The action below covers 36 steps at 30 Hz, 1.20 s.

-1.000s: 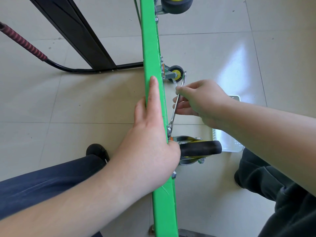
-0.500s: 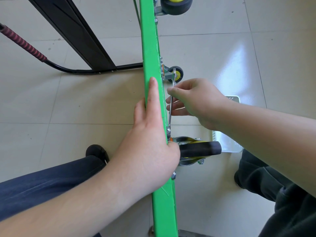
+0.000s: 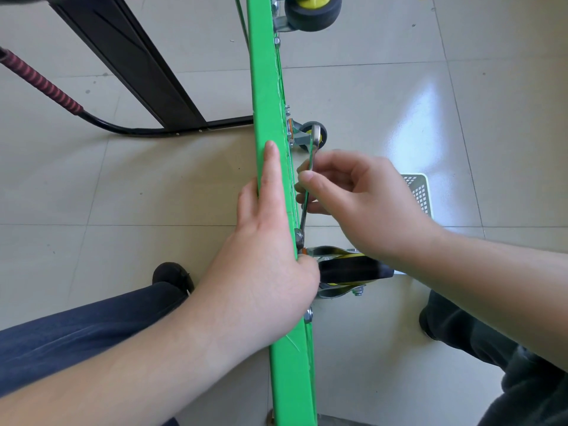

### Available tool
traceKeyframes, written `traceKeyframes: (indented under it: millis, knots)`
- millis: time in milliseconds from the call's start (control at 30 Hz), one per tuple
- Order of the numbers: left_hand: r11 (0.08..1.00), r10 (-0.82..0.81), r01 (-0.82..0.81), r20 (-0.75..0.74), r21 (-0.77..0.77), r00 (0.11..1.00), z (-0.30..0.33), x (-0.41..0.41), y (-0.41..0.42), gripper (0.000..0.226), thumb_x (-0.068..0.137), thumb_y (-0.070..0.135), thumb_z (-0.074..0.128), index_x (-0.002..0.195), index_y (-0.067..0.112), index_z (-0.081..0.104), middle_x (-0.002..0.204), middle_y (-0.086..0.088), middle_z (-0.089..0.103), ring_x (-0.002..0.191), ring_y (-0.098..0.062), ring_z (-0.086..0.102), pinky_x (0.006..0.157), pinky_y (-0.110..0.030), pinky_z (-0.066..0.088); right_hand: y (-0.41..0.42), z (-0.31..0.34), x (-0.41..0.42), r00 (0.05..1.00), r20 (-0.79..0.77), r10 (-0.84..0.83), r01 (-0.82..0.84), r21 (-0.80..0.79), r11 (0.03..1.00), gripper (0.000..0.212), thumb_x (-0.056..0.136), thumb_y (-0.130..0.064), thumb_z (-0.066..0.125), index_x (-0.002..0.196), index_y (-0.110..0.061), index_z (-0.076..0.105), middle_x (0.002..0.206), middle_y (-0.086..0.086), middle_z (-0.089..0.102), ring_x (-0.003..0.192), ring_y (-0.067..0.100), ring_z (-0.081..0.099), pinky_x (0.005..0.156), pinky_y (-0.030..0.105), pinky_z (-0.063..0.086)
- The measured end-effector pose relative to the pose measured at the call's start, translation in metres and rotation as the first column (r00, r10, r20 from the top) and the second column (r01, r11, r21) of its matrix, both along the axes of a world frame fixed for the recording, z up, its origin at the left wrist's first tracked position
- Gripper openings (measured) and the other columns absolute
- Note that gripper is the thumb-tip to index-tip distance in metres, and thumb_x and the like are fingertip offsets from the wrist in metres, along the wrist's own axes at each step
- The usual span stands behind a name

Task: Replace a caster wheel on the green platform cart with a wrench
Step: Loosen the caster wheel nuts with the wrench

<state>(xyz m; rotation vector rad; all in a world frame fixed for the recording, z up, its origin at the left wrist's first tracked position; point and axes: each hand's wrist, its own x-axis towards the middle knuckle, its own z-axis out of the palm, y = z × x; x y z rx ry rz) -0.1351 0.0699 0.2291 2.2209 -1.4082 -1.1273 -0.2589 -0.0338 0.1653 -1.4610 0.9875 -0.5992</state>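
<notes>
Beige floor tiles (image 3: 384,112) surround the green platform cart (image 3: 267,96), tipped on edge. Left hand (image 3: 264,256) lies flat, bracing the deck. Right hand (image 3: 353,198) pinches the slim steel wrench (image 3: 308,192), its long axis running alongside the deck, lower end at the bolt just above the near black caster wheel (image 3: 353,269).

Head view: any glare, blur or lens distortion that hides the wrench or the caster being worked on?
Head view: a bright glare patch on the floor tiles right of the cart, clear of the work; wide-angle bending bows the green platform cart; the wrench and near caster wheel are sharp, partly covered by the right hand and left hand.
</notes>
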Motion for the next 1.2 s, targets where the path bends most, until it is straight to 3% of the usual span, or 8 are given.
traceKeyframes:
  millis: [67,233,433,633,733,900,1200]
  knots:
    - [1.0,0.001,-0.001,0.004,0.002,1.0,-0.001,0.0,0.0,0.12,0.088,0.014,0.059,0.143,0.062,-0.037,0.155,0.036,0.002,0.076,-0.009,0.067,0.054,-0.021,0.05,0.008,0.0,-0.005,1.0,-0.014,0.02,-0.021,-0.075,0.997,0.024,0.094,-0.036,0.068,0.107,-0.016,0.073,0.096,0.002,0.077,0.096,0.021,0.075,0.089,0.048,0.06]
    - [1.0,0.012,-0.012,-0.002,-0.025,1.0,-0.003,0.001,0.002,0.119,0.089,0.014,0.061,0.144,0.063,-0.033,0.153,0.032,0.008,0.083,-0.008,0.064,0.062,-0.023,0.055,0.024,0.004,-0.015,0.997,0.033,0.074,-0.069,-0.144,0.987,0.012,0.095,-0.019,0.072,0.105,-0.011,0.073,0.095,0.0,0.074,0.096,0.012,0.07,0.082,0.027,0.06]
    - [1.0,0.009,-0.01,-0.009,-0.013,1.0,-0.001,0.0,0.0,0.121,0.088,0.012,0.061,0.145,0.061,-0.035,0.158,0.033,0.003,0.099,-0.017,0.066,0.074,-0.035,0.057,0.008,0.005,-0.008,0.999,0.039,0.003,0.003,-0.136,0.991,0.016,0.095,-0.029,0.068,0.103,-0.015,0.07,0.093,0.006,0.075,0.094,0.025,0.074,0.086,0.052,0.06]
    - [1.0,0.009,-0.01,-0.033,-0.027,0.999,-0.002,0.0,0.0,0.121,0.089,0.015,0.063,0.145,0.06,-0.035,0.16,0.03,0.004,0.115,-0.02,0.061,0.091,-0.041,0.056,-0.028,0.011,0.004,0.973,0.075,-0.22,0.21,0.123,0.97,0.012,0.101,-0.019,0.064,0.102,-0.008,0.07,0.092,0.013,0.074,0.081,0.023,0.074,0.078,0.037,0.065]
    - [1.0,0.002,-0.003,-0.032,-0.025,0.999,-0.001,0.0,0.0,0.12,0.09,0.015,0.062,0.145,0.06,-0.035,0.159,0.031,0.004,0.111,-0.019,0.062,0.087,-0.041,0.057,-0.039,0.004,0.008,0.955,0.041,-0.294,0.275,0.254,0.927,0.018,0.101,-0.022,0.065,0.103,-0.005,0.07,0.089,0.013,0.07,0.073,0.022,0.07,0.073,0.035,0.064]
    - [1.0,-0.006,0.006,-0.011,-0.017,1.0,-0.001,0.001,0.0,0.119,0.09,0.016,0.061,0.144,0.061,-0.036,0.159,0.03,0.006,0.097,-0.016,0.065,0.078,-0.04,0.058,-0.043,-0.011,0.013,0.963,-0.076,-0.26,0.27,0.347,0.898,0.022,0.1,-0.022,0.068,0.104,-0.001,0.069,0.084,0.016,0.065,0.06,0.021,0.07,0.068,0.034,0.063]
    - [1.0,0.002,-0.002,-0.026,-0.022,1.0,-0.001,0.001,0.0,0.12,0.091,0.016,0.061,0.143,0.062,-0.036,0.16,0.029,0.004,0.105,-0.017,0.064,0.083,-0.039,0.058,-0.043,-0.027,0.021,0.968,-0.149,-0.202,0.248,0.452,0.857,0.023,0.099,-0.023,0.069,0.104,-0.001,0.067,0.088,0.019,0.068,0.064,0.027,0.074,0.073,0.041,0.065]
